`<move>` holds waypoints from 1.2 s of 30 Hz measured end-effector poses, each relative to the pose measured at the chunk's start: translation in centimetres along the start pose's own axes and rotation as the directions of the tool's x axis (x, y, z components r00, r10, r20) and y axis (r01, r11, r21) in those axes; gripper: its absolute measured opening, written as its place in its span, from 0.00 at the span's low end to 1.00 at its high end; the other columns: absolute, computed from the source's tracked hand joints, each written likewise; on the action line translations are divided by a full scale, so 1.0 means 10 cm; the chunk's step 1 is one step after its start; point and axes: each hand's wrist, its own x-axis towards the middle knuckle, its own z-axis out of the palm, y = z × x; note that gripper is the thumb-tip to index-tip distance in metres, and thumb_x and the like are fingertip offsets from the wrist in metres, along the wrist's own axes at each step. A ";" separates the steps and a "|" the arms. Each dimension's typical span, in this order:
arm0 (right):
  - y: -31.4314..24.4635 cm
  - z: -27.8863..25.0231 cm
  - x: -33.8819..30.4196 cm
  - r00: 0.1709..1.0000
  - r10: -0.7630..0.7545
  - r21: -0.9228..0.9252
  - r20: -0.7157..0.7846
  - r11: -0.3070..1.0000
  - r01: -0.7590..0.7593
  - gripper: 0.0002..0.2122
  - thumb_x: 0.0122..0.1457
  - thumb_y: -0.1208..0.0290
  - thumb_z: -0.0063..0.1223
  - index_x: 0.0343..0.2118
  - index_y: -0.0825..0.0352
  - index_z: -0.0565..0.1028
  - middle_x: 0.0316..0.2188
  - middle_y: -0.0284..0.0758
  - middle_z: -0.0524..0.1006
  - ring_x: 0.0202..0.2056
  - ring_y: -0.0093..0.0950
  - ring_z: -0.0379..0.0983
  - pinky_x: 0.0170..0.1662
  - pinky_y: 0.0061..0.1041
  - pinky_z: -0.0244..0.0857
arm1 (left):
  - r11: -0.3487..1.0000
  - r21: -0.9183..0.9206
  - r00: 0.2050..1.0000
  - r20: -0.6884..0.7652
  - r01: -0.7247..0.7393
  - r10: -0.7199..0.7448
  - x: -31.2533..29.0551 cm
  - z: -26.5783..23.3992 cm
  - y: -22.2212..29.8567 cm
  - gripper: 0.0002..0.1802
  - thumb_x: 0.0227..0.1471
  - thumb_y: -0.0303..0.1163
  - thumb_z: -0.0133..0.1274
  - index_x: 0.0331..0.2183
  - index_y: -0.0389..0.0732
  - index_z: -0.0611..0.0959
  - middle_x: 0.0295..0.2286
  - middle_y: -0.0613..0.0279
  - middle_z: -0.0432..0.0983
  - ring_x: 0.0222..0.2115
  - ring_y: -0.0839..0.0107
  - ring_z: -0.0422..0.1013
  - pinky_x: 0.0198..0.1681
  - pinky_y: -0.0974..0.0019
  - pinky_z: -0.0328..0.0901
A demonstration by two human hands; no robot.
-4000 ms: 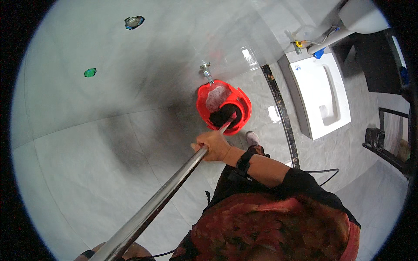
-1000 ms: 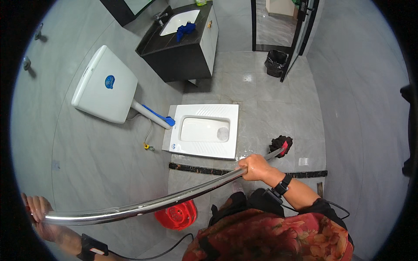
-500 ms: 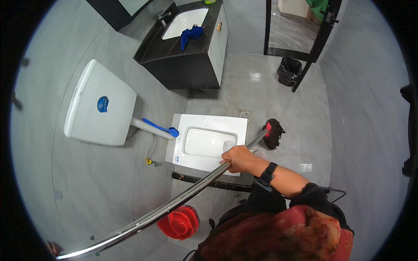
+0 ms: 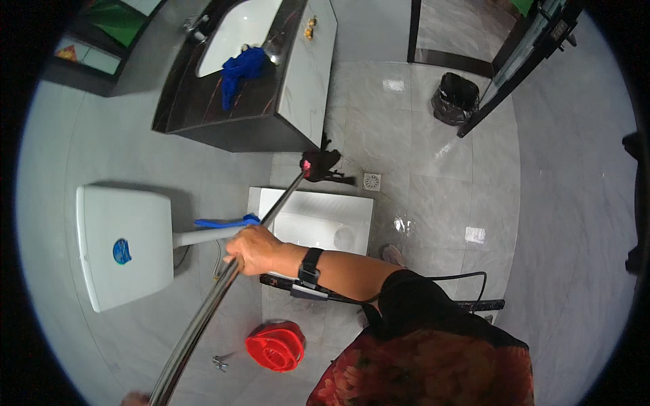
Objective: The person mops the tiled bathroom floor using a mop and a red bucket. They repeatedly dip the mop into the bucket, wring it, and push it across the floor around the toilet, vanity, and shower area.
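In the lower centre-left of the frame a red bucket (image 4: 276,333) stands on the grey tiles, with a slotted red basket set into it; the mop is out of it, and whether there is liquid inside cannot be told from this angle. In the upper right a black bin (image 4: 447,111) wears a black plastic liner, its inside too dark to show any contents. The white sink basin (image 4: 233,27) at upper left has a crumpled blue cloth (image 4: 245,66) over its near edge and the dark countertop (image 4: 183,111). At the centre, the white squat toilet (image 4: 359,211) shows a pale round patch at the right end of its bowl. The closed white cistern (image 4: 145,220) at left carries a blue sticker (image 4: 122,251), whose marking is too small to read. The mop's dark head (image 4: 321,164) lies on the floor just above the squat toilet, beside the vanity's lower corner and left of the floor drain (image 4: 372,181). The right hand (image 4: 252,250) is wrapped round its metal pole (image 4: 196,331) left of centre; only a sliver of the left hand (image 4: 135,398) shows at the bottom edge beside the pole, so its grip cannot be told.
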 end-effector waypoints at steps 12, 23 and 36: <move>0.89 -1.17 -0.98 0.920 0.388 -0.217 -0.054 0.895 -0.390 0.14 0.50 0.63 0.61 0.16 0.65 0.74 0.17 0.42 0.76 0.23 0.44 0.76 0.30 0.39 0.69 | 0.971 0.032 0.892 0.389 0.239 -0.232 0.44 1.08 -1.25 0.20 0.52 0.44 0.55 0.21 0.42 0.68 0.19 0.54 0.73 0.26 0.56 0.73 0.40 0.43 0.69; 0.69 -1.46 -2.56 0.791 0.494 -0.466 -0.362 0.639 -0.612 0.12 0.44 0.66 0.62 0.13 0.61 0.69 0.16 0.37 0.73 0.24 0.41 0.72 0.30 0.40 0.60 | 0.709 -0.306 0.749 0.469 0.636 -0.469 -0.17 1.23 -1.73 0.19 0.49 0.42 0.61 0.27 0.41 0.69 0.26 0.49 0.78 0.36 0.46 0.76 0.48 0.38 0.66; 0.88 -1.03 -1.17 0.941 0.150 -0.315 -0.304 0.916 -0.248 0.13 0.49 0.67 0.59 0.15 0.61 0.67 0.16 0.35 0.72 0.24 0.38 0.69 0.32 0.37 0.56 | 0.903 -0.307 0.922 0.335 0.301 -0.193 -0.10 0.45 -0.95 0.15 0.57 0.38 0.44 0.22 0.43 0.64 0.19 0.54 0.68 0.30 0.51 0.69 0.50 0.28 0.58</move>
